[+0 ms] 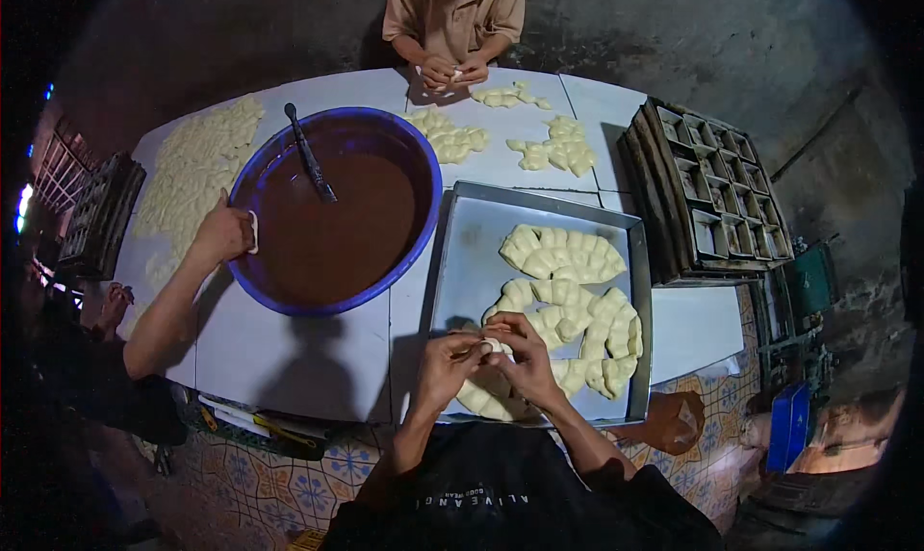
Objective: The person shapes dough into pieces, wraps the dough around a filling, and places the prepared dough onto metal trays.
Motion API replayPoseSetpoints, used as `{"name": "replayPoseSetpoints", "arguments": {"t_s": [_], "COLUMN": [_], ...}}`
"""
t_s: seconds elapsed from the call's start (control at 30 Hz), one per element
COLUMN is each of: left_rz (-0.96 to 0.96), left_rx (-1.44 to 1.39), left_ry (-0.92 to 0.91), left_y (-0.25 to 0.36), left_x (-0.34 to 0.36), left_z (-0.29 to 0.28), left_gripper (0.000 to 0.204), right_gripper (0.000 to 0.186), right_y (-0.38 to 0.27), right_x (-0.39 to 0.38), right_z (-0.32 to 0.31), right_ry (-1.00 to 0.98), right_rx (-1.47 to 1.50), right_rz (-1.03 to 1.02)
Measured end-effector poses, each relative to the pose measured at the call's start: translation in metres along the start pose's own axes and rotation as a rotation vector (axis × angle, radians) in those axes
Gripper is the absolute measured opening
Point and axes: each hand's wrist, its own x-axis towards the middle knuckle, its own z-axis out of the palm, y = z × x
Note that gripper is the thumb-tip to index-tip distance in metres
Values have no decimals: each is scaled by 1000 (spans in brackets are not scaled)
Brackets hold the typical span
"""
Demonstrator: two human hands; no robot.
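Observation:
Between my left hand and my right hand is a small pale piece of dough, pinched by the fingers of both. My hands are over the near left part of a large metal tray. Rows of shaped dough pieces lie in the tray, pressed against one another, some beyond my fingers and some below my right wrist. My fingers hide part of the piece I hold.
Left of the tray stands a blue basin of brown filling with a utensil in it. A co-worker's hand is at its rim; another person works opposite. Dough pieces cover the far left; stacked baking moulds stand right.

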Motion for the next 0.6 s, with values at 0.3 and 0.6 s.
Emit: {"name": "replayPoseSetpoints", "arguments": {"t_s": [0.3, 0.6], "left_rz": [323, 438], "left_rx": [100, -164], "left_ry": [21, 273], "left_y": [-12, 5], "left_x": [-6, 7], "left_z": [-4, -36], "left_gripper": [31, 18], "right_gripper": [43, 44], "right_y": [19, 69], "right_x": [-3, 72], "right_z": [6, 27], "right_ry": [-67, 18], "right_rx": [114, 44], "right_rz": [277, 410]}}
